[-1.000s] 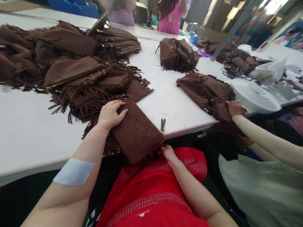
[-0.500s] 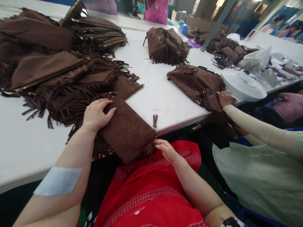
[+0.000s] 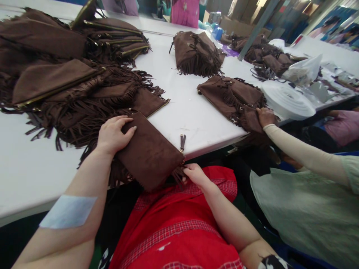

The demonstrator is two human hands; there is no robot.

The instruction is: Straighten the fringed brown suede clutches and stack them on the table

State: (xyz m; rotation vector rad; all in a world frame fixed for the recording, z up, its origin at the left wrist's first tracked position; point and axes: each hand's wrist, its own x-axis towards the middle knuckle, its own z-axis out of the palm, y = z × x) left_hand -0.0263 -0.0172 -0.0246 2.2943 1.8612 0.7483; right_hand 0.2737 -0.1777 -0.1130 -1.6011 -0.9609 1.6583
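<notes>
One brown pouch (image 3: 150, 155), left hand (image 3: 112, 134) unmoved, right hand (image 3: 196, 175) now at fringe (image 3: 177, 175)

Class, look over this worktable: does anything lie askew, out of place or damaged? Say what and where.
The brown suede fringed pouch under the left hand lies skewed, one corner hanging over the white table's near edge, where the right hand touches its fringe. The heap of brown fringed bags is tangled. No damage shows.

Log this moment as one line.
left hand: flat on brown bag | right hand: touching its fringe | co-worker's hand: on another bag
</notes>
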